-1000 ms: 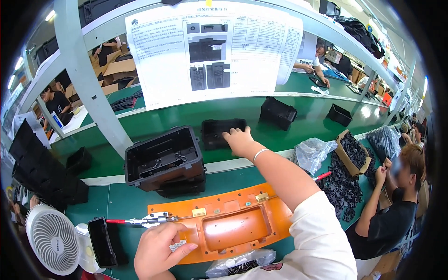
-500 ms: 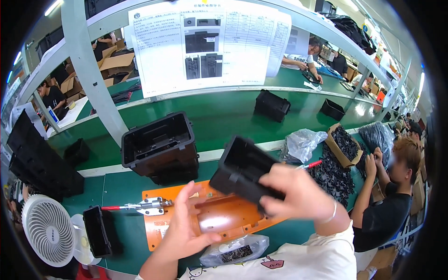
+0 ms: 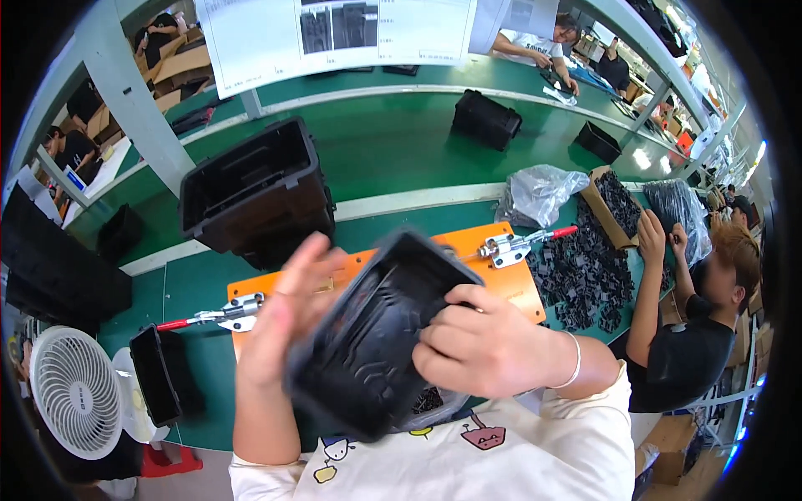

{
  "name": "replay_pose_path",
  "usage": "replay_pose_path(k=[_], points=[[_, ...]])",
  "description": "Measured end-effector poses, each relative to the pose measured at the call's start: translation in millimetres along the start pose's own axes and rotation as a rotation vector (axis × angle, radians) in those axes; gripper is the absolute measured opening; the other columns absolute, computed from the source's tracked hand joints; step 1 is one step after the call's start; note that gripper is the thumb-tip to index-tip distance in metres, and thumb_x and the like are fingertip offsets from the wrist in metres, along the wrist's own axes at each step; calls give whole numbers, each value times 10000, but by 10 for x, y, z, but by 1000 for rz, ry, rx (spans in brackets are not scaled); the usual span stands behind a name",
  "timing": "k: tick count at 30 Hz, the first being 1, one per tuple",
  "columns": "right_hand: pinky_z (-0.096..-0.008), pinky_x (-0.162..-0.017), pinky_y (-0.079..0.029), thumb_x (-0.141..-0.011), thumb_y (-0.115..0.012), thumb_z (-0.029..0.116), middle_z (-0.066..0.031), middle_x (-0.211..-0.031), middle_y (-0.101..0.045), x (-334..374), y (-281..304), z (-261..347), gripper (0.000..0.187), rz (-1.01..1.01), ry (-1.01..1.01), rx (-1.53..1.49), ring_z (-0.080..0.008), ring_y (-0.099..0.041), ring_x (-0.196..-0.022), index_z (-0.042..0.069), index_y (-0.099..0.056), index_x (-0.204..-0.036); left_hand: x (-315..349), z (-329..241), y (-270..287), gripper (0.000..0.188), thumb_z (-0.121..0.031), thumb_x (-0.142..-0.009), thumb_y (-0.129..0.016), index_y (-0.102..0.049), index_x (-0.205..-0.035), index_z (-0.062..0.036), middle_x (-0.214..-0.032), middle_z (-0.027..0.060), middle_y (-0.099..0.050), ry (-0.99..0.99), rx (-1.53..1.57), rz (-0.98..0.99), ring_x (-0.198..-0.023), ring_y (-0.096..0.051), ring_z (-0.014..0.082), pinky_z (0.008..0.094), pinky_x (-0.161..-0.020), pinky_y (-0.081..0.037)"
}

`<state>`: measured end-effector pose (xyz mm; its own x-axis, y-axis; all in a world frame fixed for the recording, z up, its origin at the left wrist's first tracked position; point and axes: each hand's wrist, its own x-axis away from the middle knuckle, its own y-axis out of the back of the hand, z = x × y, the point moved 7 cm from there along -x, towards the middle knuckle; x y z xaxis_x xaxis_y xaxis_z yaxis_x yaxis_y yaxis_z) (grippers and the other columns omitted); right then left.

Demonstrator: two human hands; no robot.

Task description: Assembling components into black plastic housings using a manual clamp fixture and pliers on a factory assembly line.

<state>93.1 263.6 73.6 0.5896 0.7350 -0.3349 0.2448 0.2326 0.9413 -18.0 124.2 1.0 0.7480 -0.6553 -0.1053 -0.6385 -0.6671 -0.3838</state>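
Observation:
My right hand (image 3: 484,346) is closed round the right edge of a black plastic box (image 3: 380,334), tilted so that its ribbed hollow side shows. My left hand (image 3: 280,313), blurred, has its fingers stretched out beside the box's left edge; whether it touches the box I cannot tell. Under and behind the box lies an orange fixture plate (image 3: 514,288), partly hidden. Toggle clamps with red handles sit at its two ends, a right clamp (image 3: 511,249) and a left clamp (image 3: 238,311). A plastic bag of small dark parts (image 3: 430,402) is partly covered by the box.
Stacked black boxes (image 3: 251,188) stand behind the fixture. Left are a white fan (image 3: 77,392), a narrow black tray (image 3: 156,376) and more stacked boxes (image 3: 50,259). Small black clips (image 3: 585,275) lie heaped at right, near a clear bag (image 3: 541,194) and a co-worker (image 3: 693,334).
The box has come down and toward me, turned so its inside faces up to view. My right hand has followed it; my left hand has risen beside it. The view has tilted downward.

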Motion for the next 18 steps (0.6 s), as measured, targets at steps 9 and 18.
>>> replay_pose_path(k=[9, 18], points=[[-289, -578, -387, -678, -597, 141, -26, -738, -524, 67, -363, -27, 286, -44, -209, -95, -173, -516, -621, 26, -620, -939, 294, -526, 64, 693, -455, -883, -567, -461, -1247, 125, -1277, 308, -515, -255, -309, -27, -1189, -546, 370, 407, -988, -434], [-370, -749, -502, -826, -672, 205, -75, -834, -650, 550, -371, -257, 259, -242, -353, -269, -261, -653, -822, 16, -630, -999, 418, -422, -361, 476, -399, -806, -671, -635, -958, 51, -883, 175, -668, -286, -884, 165, -786, -634, 261, 336, -711, -490]])
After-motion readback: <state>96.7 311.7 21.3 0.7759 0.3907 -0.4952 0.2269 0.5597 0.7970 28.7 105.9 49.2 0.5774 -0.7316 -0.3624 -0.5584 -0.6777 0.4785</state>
